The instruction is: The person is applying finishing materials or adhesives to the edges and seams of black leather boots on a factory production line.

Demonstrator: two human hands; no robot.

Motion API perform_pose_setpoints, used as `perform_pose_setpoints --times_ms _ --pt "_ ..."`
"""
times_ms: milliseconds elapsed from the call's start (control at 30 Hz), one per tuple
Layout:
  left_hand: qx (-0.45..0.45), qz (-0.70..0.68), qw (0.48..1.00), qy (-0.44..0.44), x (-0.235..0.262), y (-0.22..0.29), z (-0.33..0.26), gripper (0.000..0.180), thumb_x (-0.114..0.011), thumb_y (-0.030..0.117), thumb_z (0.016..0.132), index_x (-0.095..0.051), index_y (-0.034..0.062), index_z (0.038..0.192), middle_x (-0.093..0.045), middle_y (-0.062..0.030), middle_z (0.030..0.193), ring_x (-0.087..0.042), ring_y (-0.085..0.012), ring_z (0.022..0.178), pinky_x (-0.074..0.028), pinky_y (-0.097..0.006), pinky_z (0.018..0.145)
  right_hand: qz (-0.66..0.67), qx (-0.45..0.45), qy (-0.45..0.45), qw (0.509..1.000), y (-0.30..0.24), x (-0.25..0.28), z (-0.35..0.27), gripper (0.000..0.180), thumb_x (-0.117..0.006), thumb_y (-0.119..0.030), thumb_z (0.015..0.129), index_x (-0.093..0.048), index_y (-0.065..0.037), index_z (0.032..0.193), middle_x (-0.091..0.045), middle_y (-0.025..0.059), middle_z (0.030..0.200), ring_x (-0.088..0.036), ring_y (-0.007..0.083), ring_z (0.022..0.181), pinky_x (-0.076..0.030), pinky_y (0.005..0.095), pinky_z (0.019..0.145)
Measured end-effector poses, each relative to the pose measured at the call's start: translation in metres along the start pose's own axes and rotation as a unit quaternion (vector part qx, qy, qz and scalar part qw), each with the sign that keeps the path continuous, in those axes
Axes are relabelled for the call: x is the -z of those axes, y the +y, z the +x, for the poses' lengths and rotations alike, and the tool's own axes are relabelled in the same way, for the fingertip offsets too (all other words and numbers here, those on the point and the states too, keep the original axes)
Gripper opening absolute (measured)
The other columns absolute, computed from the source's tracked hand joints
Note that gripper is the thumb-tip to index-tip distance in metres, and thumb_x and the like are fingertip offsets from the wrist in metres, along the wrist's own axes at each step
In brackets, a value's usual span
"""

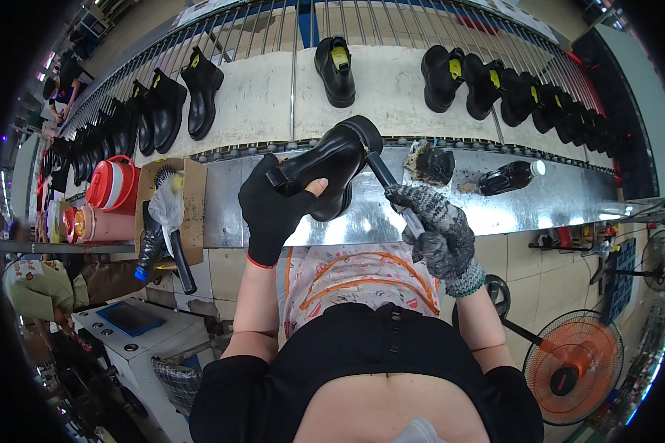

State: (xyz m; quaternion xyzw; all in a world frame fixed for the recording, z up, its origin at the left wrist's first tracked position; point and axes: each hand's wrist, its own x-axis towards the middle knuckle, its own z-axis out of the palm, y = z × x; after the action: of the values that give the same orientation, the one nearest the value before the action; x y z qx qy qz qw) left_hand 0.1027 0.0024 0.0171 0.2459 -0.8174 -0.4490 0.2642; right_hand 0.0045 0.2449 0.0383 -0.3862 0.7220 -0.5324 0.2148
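Observation:
My left hand [273,210], in a black glove with a bare thumb tip, grips a shiny black ankle boot [325,159] over the metal ledge. The boot lies tilted, with its heel and sole turned up and away to the right. In a grey knitted glove, my right hand [436,225] is closed round a slim tool [380,170] with a dark, flat front part and a pale handle. Its dark end meets the boot near the sole edge; the exact tip is hard to make out. Just beyond my right hand sits a black-stained pad [431,164].
Black boots stand along the conveyor [255,88], left and right. A dark bottle with a white cap [511,177] lies on the metal ledge [576,199]. At left are a cardboard box [193,192] with brushes and a red jug [113,184]. An orange fan [573,365] stands lower right.

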Motion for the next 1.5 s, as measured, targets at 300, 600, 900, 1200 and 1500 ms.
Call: perform_pose_setpoints --times_ms 300,600,900,1200,1500 --pt "0.050 -0.069 0.996 0.000 0.007 0.003 0.004 0.033 -0.081 0.014 0.062 -0.065 0.0010 0.087 -0.068 -0.0081 0.071 -0.063 -0.0126 0.060 -0.049 -0.025 0.057 0.432 -0.065 0.058 0.898 0.006 0.013 -0.013 0.094 -0.056 -0.069 0.074 -0.042 0.004 0.130 -0.060 0.0158 0.108 -0.061 0.0144 0.088 -0.051 0.0211 0.060" --pt "0.089 -0.128 0.987 -0.028 0.018 0.009 0.015 0.034 -0.078 0.001 0.066 -0.065 -0.0051 0.097 -0.068 -0.0097 0.089 -0.064 -0.0127 0.077 -0.051 -0.025 0.072 0.193 -0.339 0.181 0.903 0.176 -0.024 -0.064 0.031 -0.059 -0.009 0.083 -0.050 -0.007 0.112 -0.059 0.0030 0.075 -0.049 0.0077 0.053 -0.041 0.0228 0.042" --pt "-0.128 -0.105 0.986 -0.031 -0.066 0.009 0.090 0.037 -0.086 0.015 0.061 -0.062 0.0015 0.085 -0.066 -0.0063 0.077 -0.060 -0.0102 0.070 -0.048 -0.024 0.064 0.483 -0.267 0.372 0.747 0.223 -0.026 -0.058 0.023 -0.056 -0.016 0.087 -0.049 -0.008 0.108 -0.053 0.0013 0.063 -0.049 0.0136 0.044 -0.043 0.0311 0.041" --pt "-0.516 0.350 0.741 -0.249 -0.209 0.041 0.237 0.025 -0.069 0.020 0.066 -0.062 0.0167 0.090 -0.061 -0.0034 0.088 -0.059 -0.0251 0.094 -0.022 -0.054 0.106 0.023 -0.297 0.388 0.872 0.255 -0.048 -0.066 0.037 -0.051 -0.031 0.086 -0.057 -0.004 0.110 -0.060 0.0174 0.100 -0.057 0.0339 0.094 -0.045 0.0413 0.081" --pt "-0.514 0.438 0.726 -0.129 -0.267 -0.059 0.226 0.034 -0.053 0.021 0.080 -0.059 0.0160 0.113 -0.052 -0.0089 0.127 -0.038 -0.0341 0.127 -0.021 -0.063 0.102 -0.165 -0.285 0.331 0.884 0.221 -0.040 -0.060 0.037 -0.051 -0.033 0.088 -0.054 -0.007 0.114 -0.061 0.0157 0.100 -0.061 0.0306 0.087 -0.048 0.0408 0.073"
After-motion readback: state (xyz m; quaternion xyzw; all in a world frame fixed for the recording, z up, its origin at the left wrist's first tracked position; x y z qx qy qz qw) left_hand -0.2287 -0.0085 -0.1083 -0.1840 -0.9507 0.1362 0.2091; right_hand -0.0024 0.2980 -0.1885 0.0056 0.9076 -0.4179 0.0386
